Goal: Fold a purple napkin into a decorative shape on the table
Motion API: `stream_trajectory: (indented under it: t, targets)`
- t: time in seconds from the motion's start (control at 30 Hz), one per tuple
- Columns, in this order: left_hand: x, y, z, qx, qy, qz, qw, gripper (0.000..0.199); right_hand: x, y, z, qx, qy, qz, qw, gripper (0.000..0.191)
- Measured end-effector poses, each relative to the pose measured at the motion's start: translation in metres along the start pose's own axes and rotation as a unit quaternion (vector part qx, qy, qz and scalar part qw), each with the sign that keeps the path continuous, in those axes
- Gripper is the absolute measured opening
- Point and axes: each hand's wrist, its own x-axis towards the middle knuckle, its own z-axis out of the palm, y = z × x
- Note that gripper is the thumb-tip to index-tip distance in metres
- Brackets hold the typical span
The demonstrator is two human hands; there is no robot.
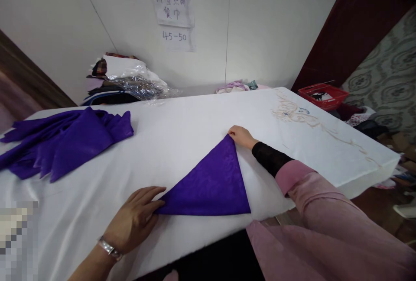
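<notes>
A purple cloth [211,183], folded into a triangle, lies on the white tablecloth [182,129] in front of me. Its top corner is pinched between the thumb and fingers of my right hand [242,137]. At the left corner, my left hand [138,216] holds the cloth's tip between thumb and fingers, the palm low over the table. The lower right corner lies free near the table's front edge. To the left is a loose pile of purple cloths [78,142], which neither hand touches.
Clothes and clear plastic wrap [139,84] are heaped at the back left. Small fabrics [234,86] lie by the wall, under a handwritten sign [173,12]. A red basket [338,95] stands beyond the table's right edge.
</notes>
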Motion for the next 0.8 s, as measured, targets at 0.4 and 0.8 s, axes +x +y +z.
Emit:
stream_trajectory:
  t: [0.4,0.8]
  targets:
    - [-0.009,-0.005,0.016,-0.006,0.021,0.011,1.000,0.023,-0.192,-0.086,-0.012,0.180,-0.116,-0.303,0.928,0.051]
    - [0.006,-0.008,-0.004,-0.156,0.031,-0.103,0.982,0.023,-0.232,-0.062,0.023,0.047,0.010,-0.252,0.967,0.027]
